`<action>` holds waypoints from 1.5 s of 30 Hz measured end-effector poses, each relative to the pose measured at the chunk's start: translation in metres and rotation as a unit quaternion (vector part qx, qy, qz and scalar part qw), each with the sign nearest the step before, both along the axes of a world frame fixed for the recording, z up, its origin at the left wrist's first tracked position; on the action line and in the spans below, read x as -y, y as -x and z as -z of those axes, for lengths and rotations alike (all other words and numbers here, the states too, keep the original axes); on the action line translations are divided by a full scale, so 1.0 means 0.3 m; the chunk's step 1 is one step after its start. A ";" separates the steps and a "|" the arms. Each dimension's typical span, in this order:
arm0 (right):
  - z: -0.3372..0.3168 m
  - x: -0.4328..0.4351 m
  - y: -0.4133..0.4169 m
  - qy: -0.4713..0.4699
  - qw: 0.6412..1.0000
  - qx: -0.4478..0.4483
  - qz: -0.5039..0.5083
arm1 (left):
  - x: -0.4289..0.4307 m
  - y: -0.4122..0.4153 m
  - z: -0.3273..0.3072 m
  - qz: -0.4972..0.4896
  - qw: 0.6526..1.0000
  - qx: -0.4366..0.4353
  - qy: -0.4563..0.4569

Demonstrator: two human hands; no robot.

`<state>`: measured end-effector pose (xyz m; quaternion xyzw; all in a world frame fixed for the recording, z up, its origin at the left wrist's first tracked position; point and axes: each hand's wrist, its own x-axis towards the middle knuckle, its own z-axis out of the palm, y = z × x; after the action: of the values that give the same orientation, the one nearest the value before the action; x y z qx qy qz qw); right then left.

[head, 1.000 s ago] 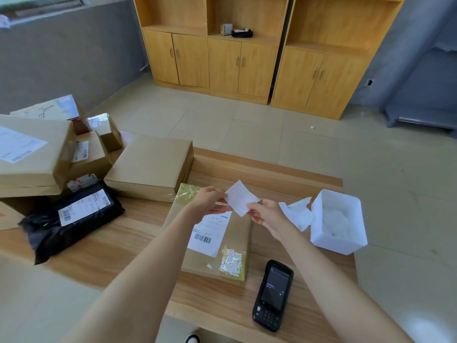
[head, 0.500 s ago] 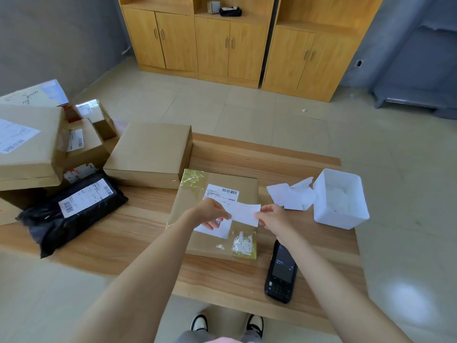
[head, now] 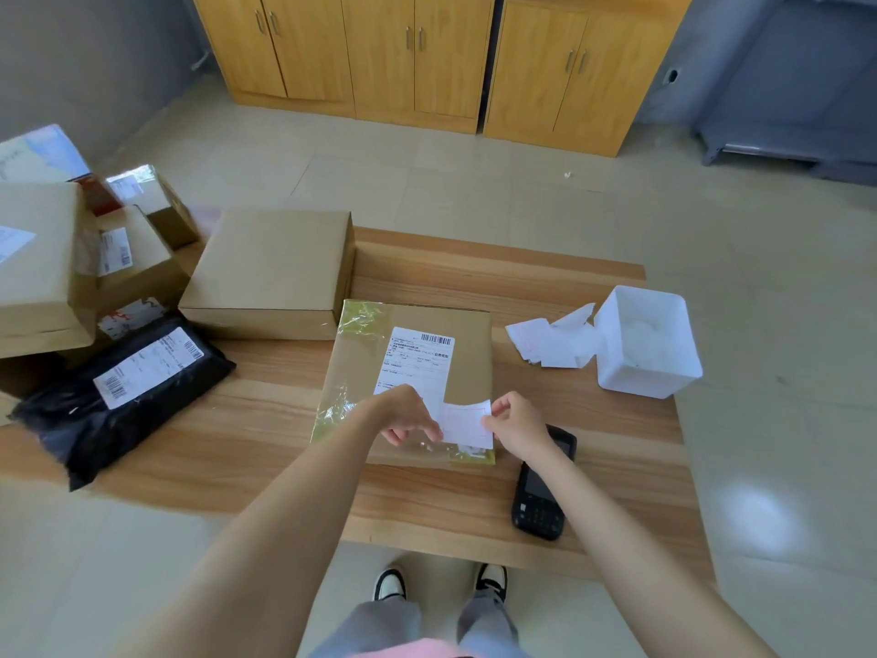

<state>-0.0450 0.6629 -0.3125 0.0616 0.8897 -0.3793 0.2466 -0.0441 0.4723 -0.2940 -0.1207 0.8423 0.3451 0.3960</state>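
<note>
**Small label held over the parcel, not yet pressed down**

From where I stand, the job looks a little past halfway. The brown parcel (head: pixel 472 358) lies flat on the wooden table (head: pixel 265 420) in front of the person, and its printed shipping label (head: pixel 417 358) is already stuck on top. A small white label (head: pixel 467 422) is stretched between the two hands, just over the parcel's near right corner. It sits beside the lower end of the shipping label.

The left hand (head: pixel 408 417) pinches its left edge between thumb and fingertips. The right hand (head: pixel 515 427) pinches the right edge the same way, so the slip sits taut and roughly level. I cannot tell whether its underside already touches the cardboard (the fingers hide both ends).

What is left, as I judge it, is to lower the slip, press it flat, smooth it outward and let go. The parcel lies directly under the grip, so little travel seems needed.

The handheld scanner (head: pixel 541 505) lies on the table just right of the parcel, partly behind the right wrist, with neither hand on it. Loose white papers (head: pixel 550 344) lie against the white tub (head: pixel 645 344) further right. On the left sit a black mailer bag (head: pixel 123 391) and several cardboard boxes (head: pixel 270 273).
</note>
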 end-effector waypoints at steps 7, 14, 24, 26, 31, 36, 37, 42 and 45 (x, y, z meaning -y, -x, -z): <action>0.012 0.008 -0.011 -0.033 0.998 -0.036 -0.028 | -0.003 -0.007 0.021 0.009 1.000 -0.001 0.009; 0.024 0.013 -0.021 -0.098 0.991 -0.069 -0.063 | -0.007 -0.025 0.027 0.013 1.000 -0.023 0.015; 0.013 0.001 -0.065 -0.180 0.977 -0.099 -0.059 | 0.002 -0.074 0.051 0.053 0.989 -0.107 0.091; 0.023 0.004 -0.079 -0.171 0.971 -0.159 -0.059 | -0.001 -0.080 0.053 0.050 0.979 -0.160 0.113; 0.060 0.067 -0.140 -0.181 0.934 -0.290 -0.105 | -0.051 -0.128 0.070 0.145 0.891 -0.363 0.232; 0.112 0.113 -0.192 -0.243 0.897 -0.333 -0.162 | -0.097 -0.190 0.138 0.193 0.839 -0.437 0.261; 0.116 0.114 -0.199 -0.261 0.890 -0.332 -0.174 | -0.100 -0.197 0.153 0.203 0.831 -0.444 0.266; 0.166 0.107 -0.216 -0.295 0.879 -0.318 -0.196 | -0.122 -0.226 0.204 0.229 0.833 -0.417 0.282; 0.187 0.104 -0.216 -0.289 0.885 -0.308 -0.196 | -0.121 -0.234 0.218 0.232 0.839 -0.401 0.285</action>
<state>0.0199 0.6317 -0.3685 -0.1651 0.9850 -0.0491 0.0011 0.0261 0.5088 -0.3593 0.1199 0.9920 0.0057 0.0397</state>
